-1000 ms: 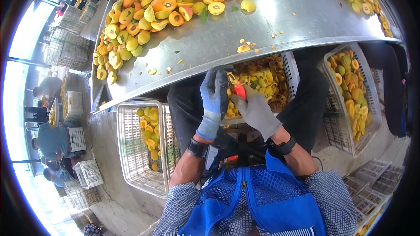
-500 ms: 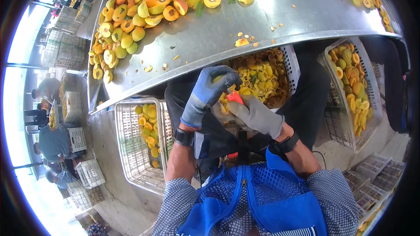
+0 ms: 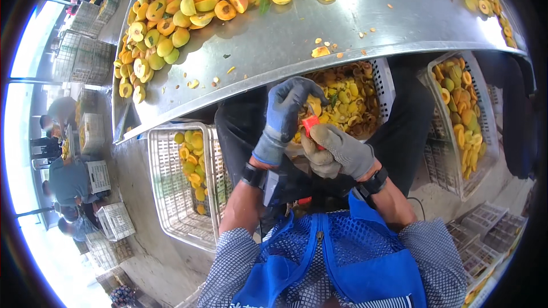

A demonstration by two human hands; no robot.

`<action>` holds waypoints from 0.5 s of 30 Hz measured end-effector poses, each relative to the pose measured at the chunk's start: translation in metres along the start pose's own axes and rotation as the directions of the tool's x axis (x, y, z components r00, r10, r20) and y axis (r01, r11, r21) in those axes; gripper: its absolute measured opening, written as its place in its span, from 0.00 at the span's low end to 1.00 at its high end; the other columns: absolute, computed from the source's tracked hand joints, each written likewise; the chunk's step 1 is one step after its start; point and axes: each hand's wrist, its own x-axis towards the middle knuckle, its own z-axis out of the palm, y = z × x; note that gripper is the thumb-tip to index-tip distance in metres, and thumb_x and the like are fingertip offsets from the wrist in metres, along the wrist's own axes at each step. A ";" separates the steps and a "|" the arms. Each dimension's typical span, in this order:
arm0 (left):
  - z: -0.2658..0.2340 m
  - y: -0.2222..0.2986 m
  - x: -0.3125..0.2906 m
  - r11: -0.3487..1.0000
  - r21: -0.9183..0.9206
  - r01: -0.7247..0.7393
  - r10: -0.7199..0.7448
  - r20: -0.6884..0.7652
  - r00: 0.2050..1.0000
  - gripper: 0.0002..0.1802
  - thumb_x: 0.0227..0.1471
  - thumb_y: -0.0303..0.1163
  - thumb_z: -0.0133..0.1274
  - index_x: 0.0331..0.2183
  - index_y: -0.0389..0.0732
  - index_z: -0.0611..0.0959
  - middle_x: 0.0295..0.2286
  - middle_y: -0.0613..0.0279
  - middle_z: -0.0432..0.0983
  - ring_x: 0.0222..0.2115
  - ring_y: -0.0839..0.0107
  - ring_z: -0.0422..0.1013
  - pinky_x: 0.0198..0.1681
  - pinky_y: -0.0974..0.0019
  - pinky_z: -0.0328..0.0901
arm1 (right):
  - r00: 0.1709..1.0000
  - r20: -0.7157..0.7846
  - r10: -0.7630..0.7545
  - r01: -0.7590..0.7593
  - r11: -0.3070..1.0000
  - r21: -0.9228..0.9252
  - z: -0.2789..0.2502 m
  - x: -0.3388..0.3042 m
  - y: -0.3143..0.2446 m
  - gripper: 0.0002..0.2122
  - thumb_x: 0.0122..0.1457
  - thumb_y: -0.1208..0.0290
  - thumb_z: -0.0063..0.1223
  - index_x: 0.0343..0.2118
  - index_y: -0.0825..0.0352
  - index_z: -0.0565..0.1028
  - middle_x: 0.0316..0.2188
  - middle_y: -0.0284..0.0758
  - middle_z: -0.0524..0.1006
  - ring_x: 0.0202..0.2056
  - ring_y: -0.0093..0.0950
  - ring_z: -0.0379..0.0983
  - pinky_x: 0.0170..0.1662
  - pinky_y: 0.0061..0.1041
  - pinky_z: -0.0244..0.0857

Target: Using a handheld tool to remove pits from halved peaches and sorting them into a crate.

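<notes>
My left hand (image 3: 289, 111), in a blue-grey glove, is curled round a yellow peach half (image 3: 313, 104), which its fingers mostly cover. In a grey glove, my right hand (image 3: 338, 149) grips a small tool by its red handle (image 3: 310, 123); the tool's working end is hidden against the fruit. Both hands meet above my lap, just short of the table edge. Below and beyond them a white crate (image 3: 383, 88) holds a heap of yellow fruit pieces and peel-like scraps.
Peach halves (image 3: 188, 5) are piled on the metal table (image 3: 274, 40), with scattered scraps near its edge. White crates of fruit stand at my left (image 3: 181, 217) and right (image 3: 451, 179). Other people (image 3: 71, 181) and stacked crates (image 3: 83, 57) are at the far left.
My left hand has shifted right and its fingers now reach over the fruit. My right hand has turned and dropped slightly, with the red handle still in it.
</notes>
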 end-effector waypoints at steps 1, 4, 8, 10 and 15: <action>0.007 -0.004 -0.001 0.985 -0.171 -0.004 -0.015 -0.111 0.994 0.25 0.59 0.48 0.45 0.32 0.32 0.77 0.28 0.53 0.76 0.27 0.66 0.73 0.32 0.65 0.69 | 1.000 -0.008 -0.027 0.027 1.000 -0.004 0.000 0.002 0.000 0.20 0.62 0.47 0.44 0.27 0.62 0.67 0.12 0.21 0.56 0.10 0.14 0.50 0.13 0.17 0.42; 0.022 -0.018 -0.001 0.793 -0.609 0.001 -0.195 -0.252 0.948 0.31 0.60 0.57 0.37 0.31 0.35 0.75 0.28 0.52 0.75 0.25 0.62 0.72 0.30 0.62 0.70 | 0.996 0.027 -0.087 0.088 0.996 -0.011 -0.001 0.003 -0.002 0.20 0.62 0.48 0.44 0.26 0.63 0.67 0.11 0.21 0.56 0.10 0.13 0.49 0.13 0.17 0.41; 0.016 -0.005 -0.003 0.802 -0.594 -0.067 -0.203 -0.376 0.904 0.34 0.60 0.59 0.32 0.32 0.36 0.76 0.29 0.56 0.76 0.29 0.65 0.74 0.34 0.65 0.71 | 0.990 0.055 -0.130 0.128 0.991 0.025 -0.015 -0.017 -0.001 0.20 0.62 0.48 0.43 0.25 0.63 0.66 0.11 0.21 0.56 0.10 0.13 0.49 0.12 0.17 0.40; -0.012 0.007 -0.018 0.923 -0.384 0.035 -0.212 -0.430 0.878 0.35 0.61 0.58 0.32 0.34 0.34 0.78 0.28 0.57 0.78 0.29 0.68 0.75 0.35 0.66 0.71 | 0.994 0.015 -0.106 0.106 0.992 -0.066 -0.024 -0.023 -0.006 0.19 0.62 0.49 0.43 0.26 0.63 0.66 0.11 0.22 0.57 0.10 0.14 0.50 0.13 0.17 0.42; -0.098 0.083 -0.072 0.327 0.925 0.192 0.041 -0.217 0.975 0.14 0.52 0.37 0.55 0.33 0.33 0.80 0.28 0.48 0.75 0.30 0.58 0.73 0.34 0.63 0.66 | 0.905 -0.418 -0.081 -0.014 0.976 -0.218 -0.038 -0.027 -0.010 0.19 0.62 0.48 0.44 0.29 0.63 0.67 0.12 0.23 0.60 0.11 0.15 0.54 0.14 0.17 0.47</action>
